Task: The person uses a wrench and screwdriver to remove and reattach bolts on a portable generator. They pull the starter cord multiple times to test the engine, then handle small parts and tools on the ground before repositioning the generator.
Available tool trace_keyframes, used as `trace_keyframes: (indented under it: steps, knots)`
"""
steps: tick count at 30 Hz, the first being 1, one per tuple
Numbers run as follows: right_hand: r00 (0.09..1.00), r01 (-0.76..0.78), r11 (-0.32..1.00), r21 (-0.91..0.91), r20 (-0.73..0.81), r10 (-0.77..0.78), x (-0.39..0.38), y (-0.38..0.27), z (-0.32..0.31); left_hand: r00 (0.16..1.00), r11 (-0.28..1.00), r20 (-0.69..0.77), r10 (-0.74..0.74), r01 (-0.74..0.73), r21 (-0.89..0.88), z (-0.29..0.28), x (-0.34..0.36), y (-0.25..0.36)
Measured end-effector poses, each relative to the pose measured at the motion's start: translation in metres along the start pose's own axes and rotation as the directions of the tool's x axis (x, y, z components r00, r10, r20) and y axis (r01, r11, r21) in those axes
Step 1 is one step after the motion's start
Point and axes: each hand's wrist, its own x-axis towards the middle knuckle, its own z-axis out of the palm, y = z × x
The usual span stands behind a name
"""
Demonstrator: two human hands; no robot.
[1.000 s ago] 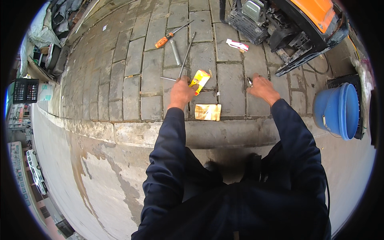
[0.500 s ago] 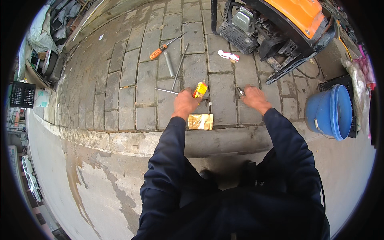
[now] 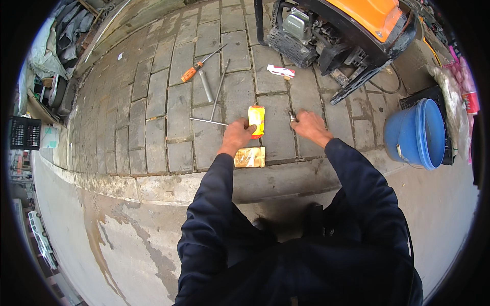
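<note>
My left hand point(image 3: 238, 136) is closed round the left edge of a small yellow and red box point(image 3: 256, 121), thumb across its face. My right hand point(image 3: 310, 126) pinches a small metal part that looks like a spark plug point(image 3: 292, 117), its end sticking out past the fingers. Just below the yellow box lies a flat gold-coloured packet point(image 3: 249, 157) on the paving. A T-handled wrench point(image 3: 216, 94) lies beyond my left hand. Farther off are a metal tube point(image 3: 206, 85) and a screwdriver point(image 3: 193, 70) with an orange handle.
A generator point(image 3: 326, 43) with an orange top and black frame stands at the far right. Near its base lies a red and white small box point(image 3: 280, 70). A blue bucket point(image 3: 408, 133) sits at right. The paving ends at a stone kerb point(image 3: 168, 187) before me.
My left hand has turned the yellow box so that its broad face shows. My right hand still pinches the metal part. The whole view has shifted slightly.
</note>
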Motion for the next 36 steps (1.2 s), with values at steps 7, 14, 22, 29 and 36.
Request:
trace_keyframes:
  steps: [7,14,22,29,36]
  knots:
    - [1.0,0.007,0.999,-0.046,0.002,-0.007,-0.002,-0.003,-0.001,0.994,0.998,-0.109,-0.014,0.021,0.062,-0.019,-0.006,0.005]
    - [0.999,0.043,0.999,-0.028,0.009,-0.043,-0.011,-0.005,-0.023,0.983,0.995,-0.181,0.023,-0.006,0.095,-0.034,-0.005,0.017]
    - [0.953,0.253,0.908,0.334,-0.246,-0.175,-0.014,-0.03,-0.029,0.954,0.95,-0.249,0.169,-0.225,-0.218,-0.04,-0.017,0.069]
    - [0.942,-0.327,-0.436,0.838,0.254,-0.218,-0.041,-0.108,-0.023,0.735,0.75,-0.479,0.48,-0.627,-0.211,0.015,-0.035,0.109]
    - [0.864,0.445,0.288,0.848,-0.322,-0.386,-0.049,-0.126,-0.015,0.937,0.497,-0.312,0.159,-0.349,-0.794,-0.022,-0.002,0.089]
